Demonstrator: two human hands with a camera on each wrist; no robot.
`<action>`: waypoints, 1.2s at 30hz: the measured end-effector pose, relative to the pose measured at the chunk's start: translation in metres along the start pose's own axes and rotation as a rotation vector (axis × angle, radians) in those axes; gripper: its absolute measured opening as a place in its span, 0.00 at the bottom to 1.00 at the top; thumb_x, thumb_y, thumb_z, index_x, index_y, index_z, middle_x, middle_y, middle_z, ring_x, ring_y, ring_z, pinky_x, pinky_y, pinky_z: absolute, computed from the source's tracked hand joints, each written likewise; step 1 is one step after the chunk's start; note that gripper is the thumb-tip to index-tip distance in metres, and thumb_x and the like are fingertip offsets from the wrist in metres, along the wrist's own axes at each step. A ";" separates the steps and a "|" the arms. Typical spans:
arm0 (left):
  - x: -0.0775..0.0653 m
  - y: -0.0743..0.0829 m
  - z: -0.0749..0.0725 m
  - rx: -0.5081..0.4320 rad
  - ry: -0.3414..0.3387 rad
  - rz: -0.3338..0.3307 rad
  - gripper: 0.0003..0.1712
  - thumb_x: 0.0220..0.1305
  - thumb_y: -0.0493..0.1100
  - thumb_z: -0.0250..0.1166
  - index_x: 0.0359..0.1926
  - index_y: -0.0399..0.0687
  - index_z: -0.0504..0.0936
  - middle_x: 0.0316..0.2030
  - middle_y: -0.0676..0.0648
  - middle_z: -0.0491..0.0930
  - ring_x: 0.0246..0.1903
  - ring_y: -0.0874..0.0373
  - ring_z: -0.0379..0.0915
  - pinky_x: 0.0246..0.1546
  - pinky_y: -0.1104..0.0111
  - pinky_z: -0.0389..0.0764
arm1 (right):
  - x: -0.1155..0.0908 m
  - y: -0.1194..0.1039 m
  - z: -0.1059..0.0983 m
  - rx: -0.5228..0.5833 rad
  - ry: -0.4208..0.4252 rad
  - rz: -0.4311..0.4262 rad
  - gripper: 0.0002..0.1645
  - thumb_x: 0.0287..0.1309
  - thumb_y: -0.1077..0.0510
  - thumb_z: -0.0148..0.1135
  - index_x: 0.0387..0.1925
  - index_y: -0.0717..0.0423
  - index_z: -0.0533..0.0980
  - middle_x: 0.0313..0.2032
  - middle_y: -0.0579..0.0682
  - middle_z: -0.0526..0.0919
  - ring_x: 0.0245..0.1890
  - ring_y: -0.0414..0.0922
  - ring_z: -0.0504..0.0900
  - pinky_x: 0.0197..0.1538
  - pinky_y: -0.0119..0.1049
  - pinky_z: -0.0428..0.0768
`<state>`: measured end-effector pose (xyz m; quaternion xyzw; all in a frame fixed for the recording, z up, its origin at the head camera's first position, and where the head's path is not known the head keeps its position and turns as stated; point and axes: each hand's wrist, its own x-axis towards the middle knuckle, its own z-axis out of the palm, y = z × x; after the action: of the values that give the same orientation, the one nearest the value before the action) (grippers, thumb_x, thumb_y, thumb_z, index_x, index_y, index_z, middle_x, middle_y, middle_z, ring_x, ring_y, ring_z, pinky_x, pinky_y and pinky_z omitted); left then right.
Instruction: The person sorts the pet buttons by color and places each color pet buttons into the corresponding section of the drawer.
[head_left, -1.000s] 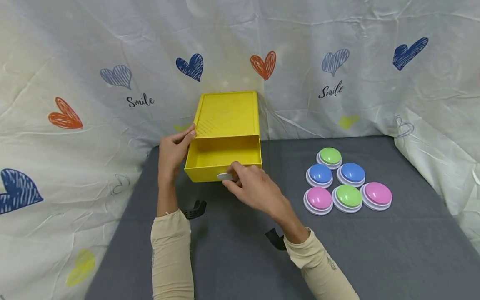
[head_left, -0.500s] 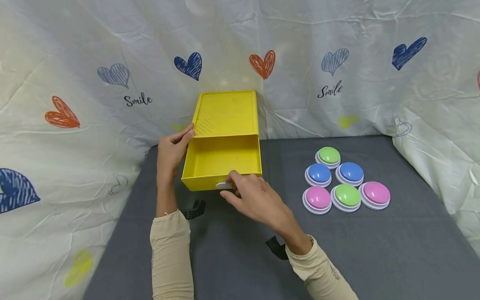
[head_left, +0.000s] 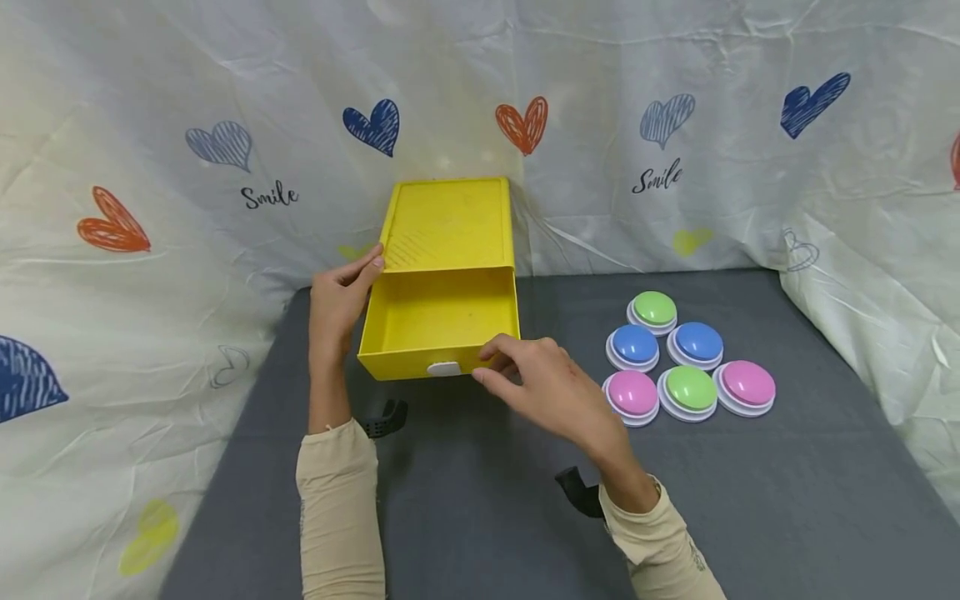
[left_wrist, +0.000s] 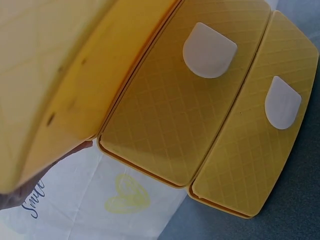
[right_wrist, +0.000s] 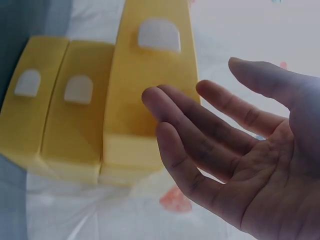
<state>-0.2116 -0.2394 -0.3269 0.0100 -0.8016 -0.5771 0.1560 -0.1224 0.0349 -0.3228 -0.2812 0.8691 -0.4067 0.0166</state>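
A yellow cabinet [head_left: 452, 218] of stacked drawers stands at the back, its top drawer [head_left: 408, 363] pulled out and bare inside. On the drawer's front is a white handle [head_left: 443, 368]. My left hand [head_left: 335, 308] rests its extended fingers and thumb at the cabinet's upper left front edge; the drawer hides much of it in the left wrist view. My right hand [head_left: 551, 387] hovers by the drawer's front right corner, off the handle, holding nothing. In the right wrist view its palm shows, with fingers [right_wrist: 215, 135] loosely bent and spread.
To the right on the dark grey tabletop [head_left: 480, 500] stand several domed push buttons with white bases, among them a green button [head_left: 655, 307], a blue button [head_left: 699, 341] and a pink button [head_left: 749, 382]. A white curtain [head_left: 585, 83] with printed hearts hangs behind.
The top drawer has come further out toward me. My right hand has let go of its white handle and moved right. My left hand stays at the cabinet's edge.
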 end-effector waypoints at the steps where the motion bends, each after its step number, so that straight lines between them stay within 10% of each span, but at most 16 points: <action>1: 0.002 -0.002 0.000 0.001 0.004 -0.008 0.23 0.59 0.55 0.62 0.54 0.54 0.77 0.54 0.54 0.75 0.48 0.60 0.73 0.45 0.72 0.75 | -0.002 0.002 -0.003 0.002 0.019 0.005 0.14 0.58 0.47 0.59 0.43 0.48 0.77 0.34 0.36 0.81 0.33 0.32 0.77 0.39 0.27 0.79; 18: 0.011 -0.017 0.000 -0.040 0.004 0.003 0.24 0.57 0.56 0.62 0.54 0.57 0.77 0.55 0.56 0.74 0.58 0.59 0.66 0.57 0.63 0.70 | -0.029 0.083 -0.049 0.019 0.235 0.226 0.12 0.59 0.46 0.58 0.39 0.48 0.78 0.35 0.43 0.81 0.35 0.41 0.79 0.40 0.39 0.78; 36: 0.008 -0.018 0.002 -0.058 0.001 -0.005 0.24 0.57 0.55 0.63 0.54 0.56 0.77 0.55 0.56 0.75 0.58 0.59 0.66 0.56 0.64 0.71 | -0.058 0.157 -0.033 -0.142 0.166 0.401 0.26 0.52 0.56 0.65 0.52 0.64 0.74 0.49 0.61 0.77 0.50 0.57 0.74 0.53 0.52 0.72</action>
<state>-0.2227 -0.2448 -0.3424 0.0076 -0.7844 -0.6005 0.1551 -0.1569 0.1673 -0.4250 -0.0689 0.9324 -0.3546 0.0055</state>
